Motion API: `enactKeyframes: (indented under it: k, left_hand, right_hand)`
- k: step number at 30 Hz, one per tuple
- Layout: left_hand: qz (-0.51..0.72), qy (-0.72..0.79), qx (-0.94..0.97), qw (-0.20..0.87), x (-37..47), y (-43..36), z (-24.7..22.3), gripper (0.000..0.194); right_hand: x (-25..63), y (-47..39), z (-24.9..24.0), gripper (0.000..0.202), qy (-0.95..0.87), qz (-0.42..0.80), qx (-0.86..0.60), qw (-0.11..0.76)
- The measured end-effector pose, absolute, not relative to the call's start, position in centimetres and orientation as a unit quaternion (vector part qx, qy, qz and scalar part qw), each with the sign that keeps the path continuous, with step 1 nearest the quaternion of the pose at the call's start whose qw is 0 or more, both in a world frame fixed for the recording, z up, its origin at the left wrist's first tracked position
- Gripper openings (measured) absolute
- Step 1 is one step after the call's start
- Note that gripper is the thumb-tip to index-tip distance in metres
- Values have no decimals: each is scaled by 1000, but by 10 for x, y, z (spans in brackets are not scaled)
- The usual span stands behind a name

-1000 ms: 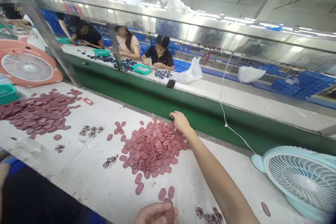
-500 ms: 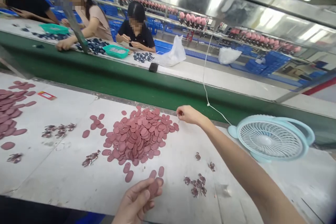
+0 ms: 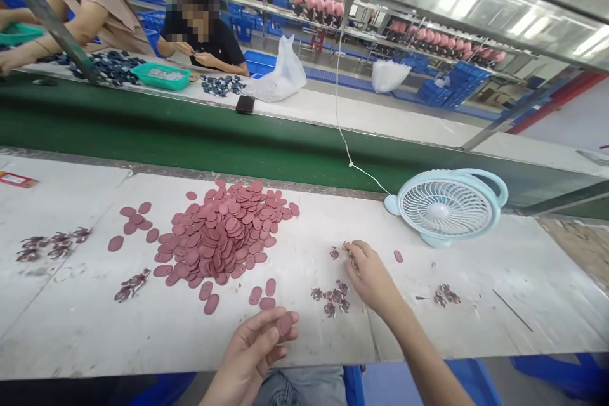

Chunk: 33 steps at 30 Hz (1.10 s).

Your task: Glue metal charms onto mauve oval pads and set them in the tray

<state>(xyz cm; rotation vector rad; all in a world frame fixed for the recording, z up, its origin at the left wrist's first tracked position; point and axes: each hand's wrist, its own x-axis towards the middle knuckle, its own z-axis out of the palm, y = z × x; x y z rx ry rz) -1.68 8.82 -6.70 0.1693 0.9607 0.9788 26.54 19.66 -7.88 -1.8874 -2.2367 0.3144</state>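
Observation:
My left hand (image 3: 252, 346) is closed, with a dark pink oval disc (image 3: 284, 325) pinched between thumb and fingers above the near side of the table. Just beyond it lie a few loose oval discs (image 3: 261, 295). My right hand (image 3: 370, 276) is lowered to the tabletop, its fingertips drawn together over small metallic bits that they partly hide. A small brown-silver clawed metal piece (image 3: 334, 253) sits beside those fingertips, and a cluster of similar pieces (image 3: 330, 297) lies nearer me. Left of both hands spreads a big heap of pink oval discs (image 3: 223, 228).
A light blue fan (image 3: 442, 206) stands at the back right, its white cord (image 3: 351, 163) running up. More metal clusters lie left (image 3: 130, 285) and right (image 3: 447, 295), near a thin dark rod (image 3: 512, 311). Across a green divider (image 3: 190, 139), co-workers sit at another table.
My right hand has come from the heap's far right edge toward me, down to the small metal pieces. My left hand still holds its disc. The view has turned right.

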Motion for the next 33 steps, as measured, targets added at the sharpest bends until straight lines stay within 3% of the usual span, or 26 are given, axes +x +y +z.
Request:
enactKeyframes:
  k: [3, 7, 14, 18, 25, 30, 33]
  left_hand:
    - [451, 455, 71, 765, -14, 87, -66, 39]
    - [452, 457, 72, 763, -10, 86, -65, 35]
    - [447, 455, 71, 767, -5, 86, -73, 33]
    - [435, 451, 71, 776, -5, 86, -82, 29]
    - [410, 444, 90, 792, 1, 87, -91, 27]
    - [390, 418, 102, 815, 10, 89, -92, 24]
    - [385, 404, 102, 823, 15, 91, -92, 23]
  right_hand:
    - [262, 190, -107, 39, -744, 91, -633, 195]
    - [256, 215, -130, 30, -766, 109, -581, 252]
    - [261, 223, -108, 26, -748, 120, -577, 304]
    - [263, 166, -84, 24, -741, 160, -592, 274]
    - [260, 113, -77, 26, -719, 263, -635, 105]
    - [262, 113, -88, 14, -695, 258, -668, 65]
    - [263, 102, -81, 7, -646, 269, -705, 112]
